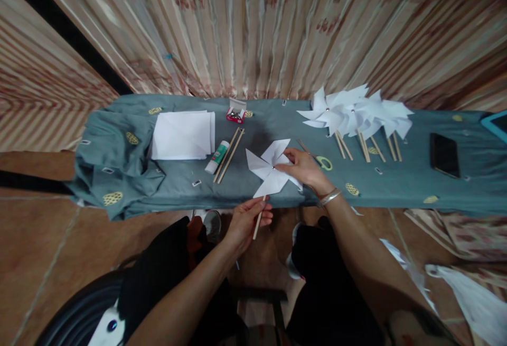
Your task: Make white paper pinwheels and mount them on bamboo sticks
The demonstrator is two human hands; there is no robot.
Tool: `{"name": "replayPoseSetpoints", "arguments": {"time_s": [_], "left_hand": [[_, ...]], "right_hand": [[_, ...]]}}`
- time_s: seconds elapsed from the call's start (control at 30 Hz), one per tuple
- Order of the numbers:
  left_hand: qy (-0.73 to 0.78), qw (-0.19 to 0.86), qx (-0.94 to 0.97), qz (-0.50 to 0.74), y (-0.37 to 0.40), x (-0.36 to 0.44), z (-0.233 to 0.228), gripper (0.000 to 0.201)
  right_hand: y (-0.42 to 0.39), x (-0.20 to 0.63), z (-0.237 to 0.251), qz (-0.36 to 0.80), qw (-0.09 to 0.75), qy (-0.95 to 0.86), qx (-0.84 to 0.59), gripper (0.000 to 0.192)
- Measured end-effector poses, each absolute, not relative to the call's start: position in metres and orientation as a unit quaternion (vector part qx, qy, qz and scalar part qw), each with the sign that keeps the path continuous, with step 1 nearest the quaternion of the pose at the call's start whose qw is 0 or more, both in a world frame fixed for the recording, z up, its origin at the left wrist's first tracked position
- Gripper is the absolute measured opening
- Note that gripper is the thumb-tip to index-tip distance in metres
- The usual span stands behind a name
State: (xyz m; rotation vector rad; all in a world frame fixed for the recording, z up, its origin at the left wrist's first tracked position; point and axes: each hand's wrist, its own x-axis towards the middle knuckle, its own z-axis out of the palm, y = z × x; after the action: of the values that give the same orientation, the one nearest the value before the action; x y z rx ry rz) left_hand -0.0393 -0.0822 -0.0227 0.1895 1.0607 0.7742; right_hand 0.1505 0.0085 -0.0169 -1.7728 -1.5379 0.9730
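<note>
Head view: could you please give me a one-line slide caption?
Left hand grips the thin wooden stick while right hand presses the white paper pinwheel on the grey-green tablecloth.

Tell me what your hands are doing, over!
Left hand grips the wooden stick. Right hand pinches the white paper pinwheel at its centre. Scissors beside right hand, not blocking.

You hold a matt white paper pinwheel (272,169) on a smooth wooden stick (258,223); soft grey cloth (396,182) covers the worktop.
</note>
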Motion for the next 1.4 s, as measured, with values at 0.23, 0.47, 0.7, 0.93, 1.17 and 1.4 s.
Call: {"name": "replayPoseSetpoints", "arguments": {"time_s": [0.23,0.47,0.7,0.93,1.17,1.4], "left_hand": [[0.493,0.79,0.07,0.357,-0.083,-0.036,-0.022,0.014],[0.499,0.787,0.065,0.356,-0.082,-0.034,-0.021,0.014],[0.501,0.787,0.064,0.355,-0.081,-0.033,-0.025,0.015],[0.494,0.791,0.061,0.354,-0.08,-0.034,-0.025,0.014],[0.491,0.791,0.056,0.36,-0.082,-0.033,-0.026,0.014],[0.492,0.79,0.057,0.361,-0.082,-0.031,-0.027,0.015]], "right_hand": [[-0.001,0.153,-0.001,0.209,0.241,-0.607,-0.728,0.051],[0.024,0.114,-0.01,0.066,0.383,-0.703,-0.596,0.053],[0.051,0.087,-0.03,0.064,0.349,-0.758,-0.547,0.06],[0.051,0.117,-0.026,0.073,0.378,-0.729,-0.566,0.048],[0.051,0.128,-0.028,0.045,0.388,-0.695,-0.603,0.054],[0.054,0.09,-0.034,0.048,0.327,-0.765,-0.553,0.063]]}}
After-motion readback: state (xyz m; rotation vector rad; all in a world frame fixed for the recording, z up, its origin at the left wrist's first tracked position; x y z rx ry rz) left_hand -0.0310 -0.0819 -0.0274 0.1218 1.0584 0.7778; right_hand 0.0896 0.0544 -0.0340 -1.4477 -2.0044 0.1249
